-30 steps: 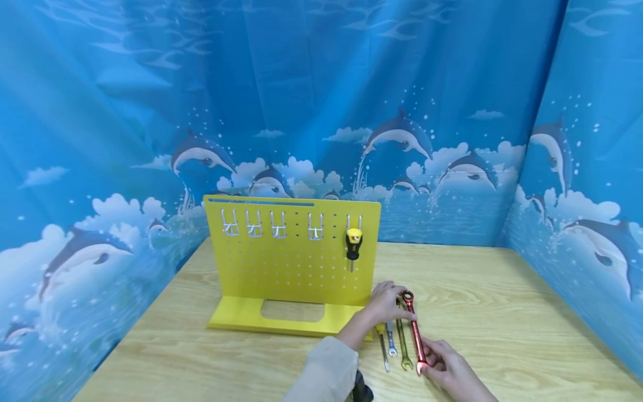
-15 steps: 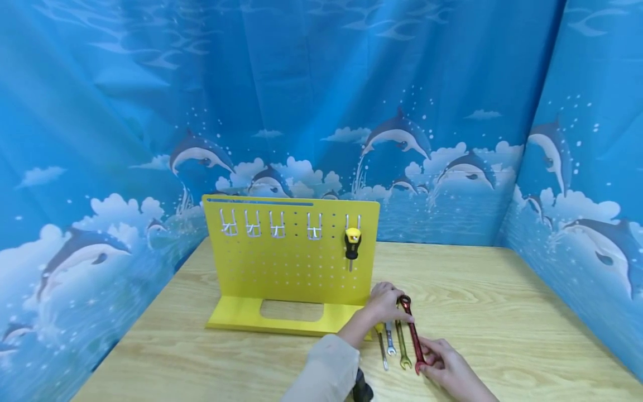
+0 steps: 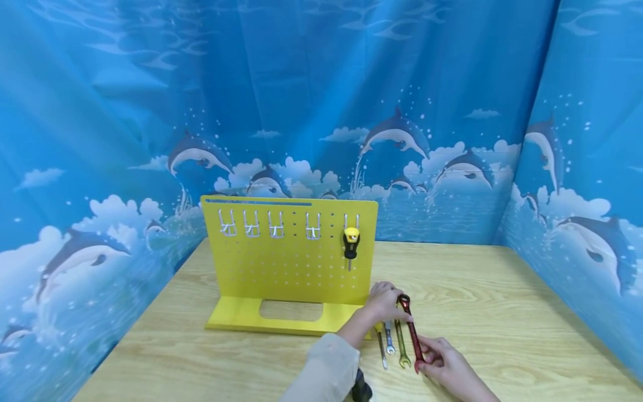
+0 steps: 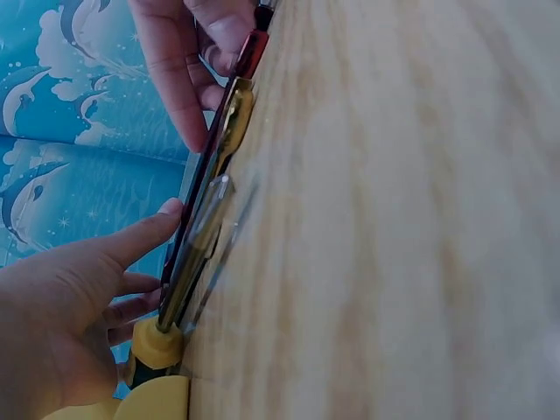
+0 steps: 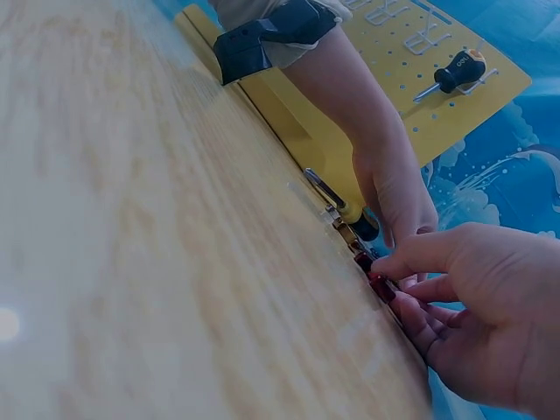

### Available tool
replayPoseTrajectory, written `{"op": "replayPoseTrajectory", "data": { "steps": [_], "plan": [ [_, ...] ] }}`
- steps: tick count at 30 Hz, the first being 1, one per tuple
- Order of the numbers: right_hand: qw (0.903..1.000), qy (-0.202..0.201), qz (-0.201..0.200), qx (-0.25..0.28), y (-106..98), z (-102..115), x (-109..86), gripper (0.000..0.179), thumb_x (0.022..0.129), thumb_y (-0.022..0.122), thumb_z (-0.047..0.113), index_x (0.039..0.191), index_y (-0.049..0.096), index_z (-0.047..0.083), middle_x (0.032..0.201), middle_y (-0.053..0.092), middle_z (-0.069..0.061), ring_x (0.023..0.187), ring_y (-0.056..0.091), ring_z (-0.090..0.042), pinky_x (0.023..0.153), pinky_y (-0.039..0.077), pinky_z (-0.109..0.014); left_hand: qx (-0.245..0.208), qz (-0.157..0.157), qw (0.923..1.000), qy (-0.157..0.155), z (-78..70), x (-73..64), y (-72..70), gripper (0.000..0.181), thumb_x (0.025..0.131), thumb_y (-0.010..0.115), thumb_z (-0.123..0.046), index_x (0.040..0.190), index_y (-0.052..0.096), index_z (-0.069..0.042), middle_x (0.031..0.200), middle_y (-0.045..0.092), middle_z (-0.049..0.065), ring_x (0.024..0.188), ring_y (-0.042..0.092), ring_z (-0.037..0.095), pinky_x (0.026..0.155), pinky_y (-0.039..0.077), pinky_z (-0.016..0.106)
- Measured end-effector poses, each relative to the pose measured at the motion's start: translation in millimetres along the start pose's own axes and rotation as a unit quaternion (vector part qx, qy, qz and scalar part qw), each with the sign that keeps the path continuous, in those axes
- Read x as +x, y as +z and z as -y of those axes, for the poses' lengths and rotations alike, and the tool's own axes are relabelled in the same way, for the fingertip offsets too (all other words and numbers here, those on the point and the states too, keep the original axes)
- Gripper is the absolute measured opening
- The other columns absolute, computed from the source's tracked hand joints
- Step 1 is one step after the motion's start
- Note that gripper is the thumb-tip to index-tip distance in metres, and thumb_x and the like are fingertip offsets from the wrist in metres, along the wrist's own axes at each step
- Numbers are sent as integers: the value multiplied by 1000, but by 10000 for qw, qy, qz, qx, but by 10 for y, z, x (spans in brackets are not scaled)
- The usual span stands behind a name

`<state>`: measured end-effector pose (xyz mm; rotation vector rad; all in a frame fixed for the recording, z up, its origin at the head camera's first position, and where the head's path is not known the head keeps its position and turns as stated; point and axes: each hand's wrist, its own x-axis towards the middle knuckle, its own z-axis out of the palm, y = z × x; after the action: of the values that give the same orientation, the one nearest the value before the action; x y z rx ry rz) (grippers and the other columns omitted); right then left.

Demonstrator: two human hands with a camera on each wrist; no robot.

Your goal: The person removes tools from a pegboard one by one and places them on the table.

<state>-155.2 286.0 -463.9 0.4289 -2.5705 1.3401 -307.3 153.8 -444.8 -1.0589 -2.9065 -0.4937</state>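
Note:
At the right of the yellow pegboard stand, my left hand (image 3: 383,303) holds the ring end of a red combination wrench (image 3: 412,335), its thumb on the shaft in the left wrist view. My right hand (image 3: 447,363) pinches the wrench's open end between thumb and fingers. Close on its left lie a gold-green wrench (image 3: 402,346), a silver wrench (image 3: 389,339) and a yellow-handled screwdriver (image 3: 382,347), roughly side by side. The left hand covers their far ends in the head view; the screwdriver's yellow handle (image 4: 157,343) shows beside that hand in the left wrist view.
The yellow pegboard (image 3: 286,268) stands upright on the wooden table (image 3: 482,301), bearing several bare metal hooks (image 3: 276,226). A stubby black-and-yellow screwdriver (image 3: 351,243) hangs from its rightmost hook. A black device (image 3: 360,386) sits at the left sleeve. A dolphin-print curtain encloses the table.
The red wrench has shifted slightly left towards the gold-green one and looks darker, its ring end a little lower in view. Both hands keep their hold on it.

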Motion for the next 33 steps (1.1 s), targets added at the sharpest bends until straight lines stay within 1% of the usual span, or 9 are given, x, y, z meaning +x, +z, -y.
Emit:
{"op": "replayPoseTrajectory", "data": {
  "steps": [4, 7, 10, 12, 17, 20, 23, 27, 33],
  "plan": [
    [9985, 535, -110, -91, -16, 37, 5, 47, 78, 68, 0, 117, 49, -19, 91, 51, -6, 72, 49, -3, 61, 48, -21, 115, -108, 9999, -7, -41, -22, -31, 67, 73, 70, -53, 127, 55, -17, 114, 52, -4, 112, 41, 11, 99, 30, 23],
    [9954, 768, -504, -276, -16, 69, 14, 39, 78, 66, -3, 114, 56, -12, 89, 54, -3, 73, 51, -3, 63, 49, -22, -48, -272, 9996, -46, -68, -47, -64, 65, 75, 69, -51, 129, 53, -18, 116, 52, -4, 112, 42, 11, 97, 34, 24],
    [9914, 720, -1039, -334, -5, 106, 25, 33, 76, 66, -6, 109, 61, -5, 87, 56, -1, 73, 53, -3, 63, 49, -22, -514, -471, 9976, -42, -80, -93, -126, 59, 77, 69, -46, 127, 54, -19, 116, 52, -4, 110, 44, 10, 92, 39, 24],
    [9894, 677, -1261, -230, -6, 136, 38, 31, 76, 65, -7, 107, 63, -3, 87, 57, -1, 72, 54, -3, 63, 50, -22, -848, -622, 9944, 36, -81, -130, -180, 54, 79, 69, -43, 126, 56, -20, 116, 52, -5, 108, 46, 9, 88, 42, 23],
    [9912, 356, -1274, 17, -56, 242, 116, 27, 80, 64, -5, 107, 61, -5, 89, 58, -6, 75, 55, -5, 64, 50, -22, -1346, -1096, 9840, 402, -67, -259, -356, 44, 82, 67, -37, 121, 59, -18, 116, 54, -6, 103, 50, 7, 84, 43, 19],
    [9923, 67, -1234, 21, -93, 328, 221, 25, 81, 63, -5, 106, 61, -7, 89, 59, -7, 76, 56, -5, 64, 51, -22, -1556, -1411, 9760, 577, -36, -360, -472, 40, 84, 66, -35, 119, 60, -18, 114, 56, -7, 103, 51, 7, 85, 43, 19],
    [9934, -58, -1146, 10, -119, 434, 347, 25, 83, 63, -3, 107, 61, -6, 92, 59, -8, 77, 56, -6, 64, 51, -23, -1817, -1725, 9654, 719, 9, -466, -575, 37, 85, 65, -33, 117, 61, -16, 113, 57, -7, 103, 52, 7, 87, 43, 20],
    [9956, 43, -925, 161, -125, 586, 523, 27, 85, 62, 1, 111, 60, -3, 100, 59, -11, 81, 57, -8, 68, 52, -24, -2130, -2195, 9477, 908, 73, -593, -699, 34, 84, 66, -29, 114, 62, -14, 110, 59, -5, 100, 53, 7, 85, 43, 18],
    [9965, 215, -667, 458, -44, 773, 769, 28, 87, 61, 6, 115, 58, -2, 101, 57, -12, 88, 56, -17, 74, 51, -25, -2278, -3016, 9175, 1237, 184, -720, -846, 27, 83, 68, -21, 107, 64, -8, 102, 61, 0, 94, 56, 8, 81, 45, 16]
  ]
}}
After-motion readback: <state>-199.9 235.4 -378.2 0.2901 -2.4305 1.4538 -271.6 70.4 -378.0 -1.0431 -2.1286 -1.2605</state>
